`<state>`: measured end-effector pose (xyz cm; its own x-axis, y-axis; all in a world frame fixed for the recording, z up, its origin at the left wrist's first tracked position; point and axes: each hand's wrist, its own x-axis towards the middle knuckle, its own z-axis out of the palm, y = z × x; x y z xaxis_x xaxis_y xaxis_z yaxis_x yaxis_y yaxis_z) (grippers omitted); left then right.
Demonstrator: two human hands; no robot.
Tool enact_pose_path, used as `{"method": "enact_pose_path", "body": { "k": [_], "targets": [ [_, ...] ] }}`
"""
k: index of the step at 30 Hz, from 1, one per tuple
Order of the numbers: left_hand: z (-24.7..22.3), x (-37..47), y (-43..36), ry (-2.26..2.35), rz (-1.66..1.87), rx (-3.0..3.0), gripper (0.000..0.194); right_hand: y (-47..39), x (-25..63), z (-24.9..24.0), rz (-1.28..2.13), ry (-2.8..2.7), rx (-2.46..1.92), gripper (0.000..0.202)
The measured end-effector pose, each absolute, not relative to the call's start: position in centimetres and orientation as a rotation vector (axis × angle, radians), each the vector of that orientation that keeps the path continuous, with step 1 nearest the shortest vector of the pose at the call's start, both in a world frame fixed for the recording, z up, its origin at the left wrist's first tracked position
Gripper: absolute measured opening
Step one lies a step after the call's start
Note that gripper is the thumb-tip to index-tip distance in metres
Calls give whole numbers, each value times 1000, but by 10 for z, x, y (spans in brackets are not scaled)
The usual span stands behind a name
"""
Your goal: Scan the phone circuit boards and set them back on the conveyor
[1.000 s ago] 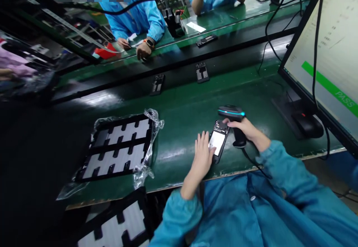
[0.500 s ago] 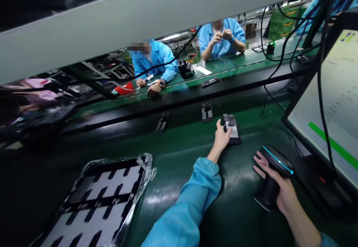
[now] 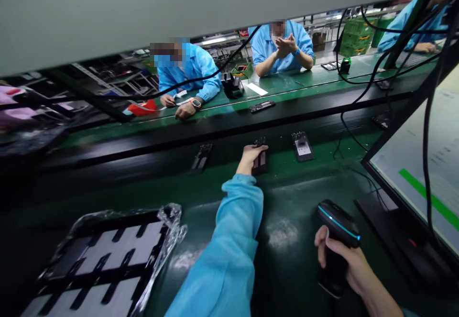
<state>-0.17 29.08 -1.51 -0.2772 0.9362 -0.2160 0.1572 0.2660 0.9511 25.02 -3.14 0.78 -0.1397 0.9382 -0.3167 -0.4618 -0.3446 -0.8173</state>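
Note:
My left hand (image 3: 248,158) reaches far forward and grips an opened phone (image 3: 260,163), with the thumb across its top and the other fingers mostly hidden. The phone lies at the near side of the dark strip. To its right, a second opened phone (image 3: 303,147) shows a white label. Farther left sits a dark opened phone (image 3: 202,157), apart from my hand. My right hand (image 3: 346,259) is wrapped round the handle of a black barcode scanner (image 3: 339,226) with a lit blue line, held low over the green bench near the monitor.
A plastic-wrapped black tray (image 3: 103,278) of flat grey pieces stands at lower left. A monitor (image 3: 423,164) takes up the right side, with black cables hanging nearby. Across the strip, co-workers in blue sit at a green bench (image 3: 287,85). A grey shelf (image 3: 179,16) crosses overhead.
My left hand has let go of the white-labelled phone, now farther forward, and moved left to take hold of the neighbouring phone. My right hand's fingers have closed more round the scanner.

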Motion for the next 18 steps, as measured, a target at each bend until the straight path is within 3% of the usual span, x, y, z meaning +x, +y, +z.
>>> {"method": "enact_pose_path", "body": {
  "k": [3, 6, 9, 15, 18],
  "targets": [
    [-15, -31, 226, 1373, 1235, 905, 44, -31, 227, 18, 1982, -734, -837, 21],
    [-18, -41, 154, 780, 1396, 543, 54, -29, 196, 28, 2150, -784, -773, 20],
    [-20, -31, 98, 371, 1384, 233, 47, -34, 170, 33, 2189, -812, -795, 19],
    [-16, -12, 50, 254, 1399, 164, 45, -65, 165, 38, 2207, -788, -916, 18],
    [-13, -12, 41, 357, 1406, 175, 29, -70, 155, 44, 1851, -1013, -1177, 23]
  ]
}}
